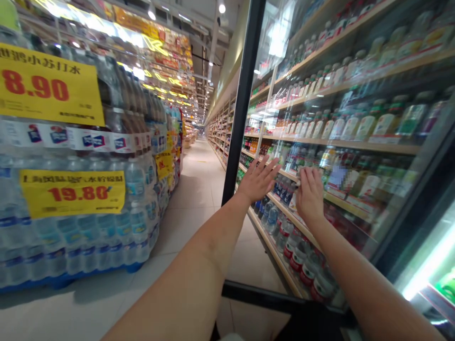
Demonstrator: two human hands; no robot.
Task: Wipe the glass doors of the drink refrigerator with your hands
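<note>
A glass door [355, 227] with a dark frame [240, 109] stands swung open in front of me. My left hand [256, 180] is raised at the pane near its left side, palm forward and fingers spread, with nothing in it. Whether the palm touches the glass is hard to tell. To its right, my right hand [310, 195] is at the pane with its fingers bent and close together. A small pale bit shows at its thumb side, too small to name. Through or in the glass, rows of bottles appear behind both hands.
On the left, stacked packs of bottled drinks [81, 227] carry yellow price signs [73, 193]. A tiled aisle [199, 189] runs away between the stack and the door. At the right edge, a lit strip [432, 255] glows beside a cooler shelf [439, 303].
</note>
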